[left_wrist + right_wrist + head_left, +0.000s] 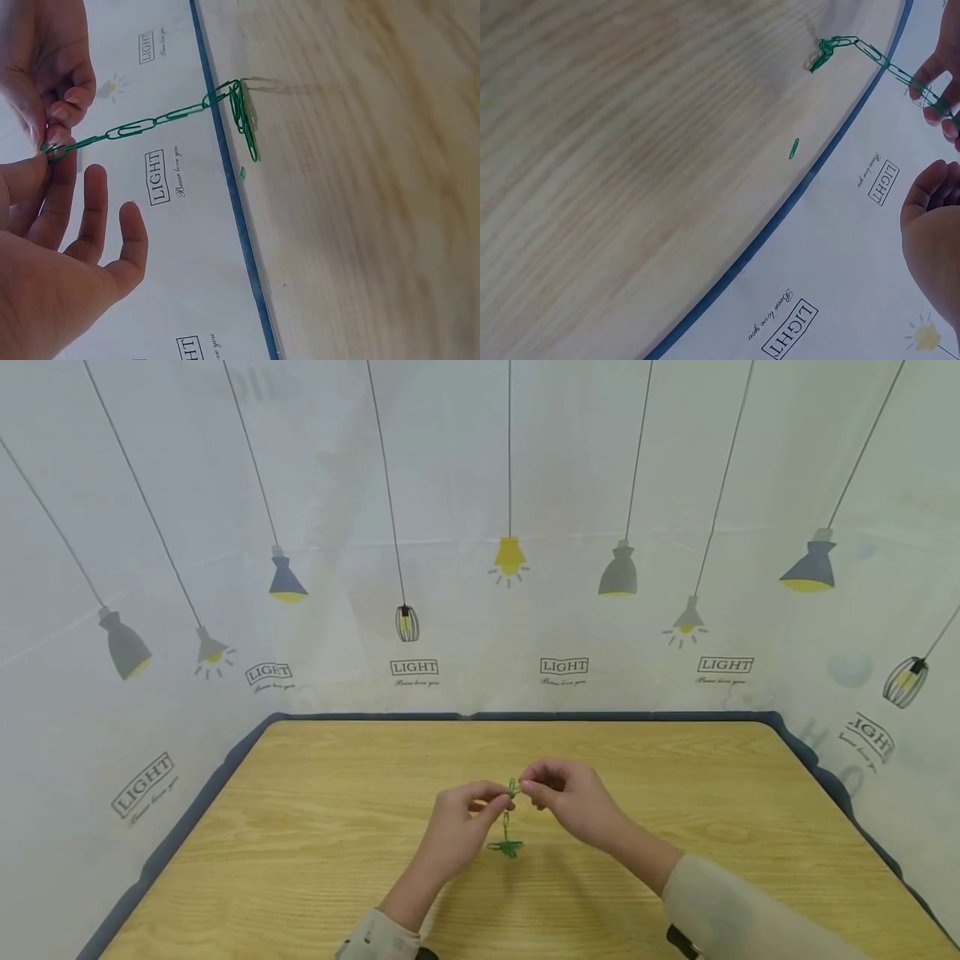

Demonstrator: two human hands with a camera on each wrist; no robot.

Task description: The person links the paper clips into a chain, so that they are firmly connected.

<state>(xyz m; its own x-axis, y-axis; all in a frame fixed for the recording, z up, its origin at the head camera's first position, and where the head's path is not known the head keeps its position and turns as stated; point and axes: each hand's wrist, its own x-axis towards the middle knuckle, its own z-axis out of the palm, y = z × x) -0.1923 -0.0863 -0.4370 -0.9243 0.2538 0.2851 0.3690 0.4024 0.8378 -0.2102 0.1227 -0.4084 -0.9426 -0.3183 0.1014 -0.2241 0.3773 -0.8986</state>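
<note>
A chain of green paper clips hangs from my hands to the wooden table. Its lower links lie bunched in a small heap on the tabletop. With thumb and forefinger my left hand pinches the chain near its upper end, the other fingers spread loosely in the left wrist view. My right hand meets it from the right, its fingertips pinching a green paper clip at that end. How the two top clips are linked is too small to tell. In the right wrist view, the right hand's fingertips are partly hidden.
A loose green paper clip lies on the table apart from the heap. Dark blue edging runs along the table's border, with a pale wall cloth printed with lamps behind it.
</note>
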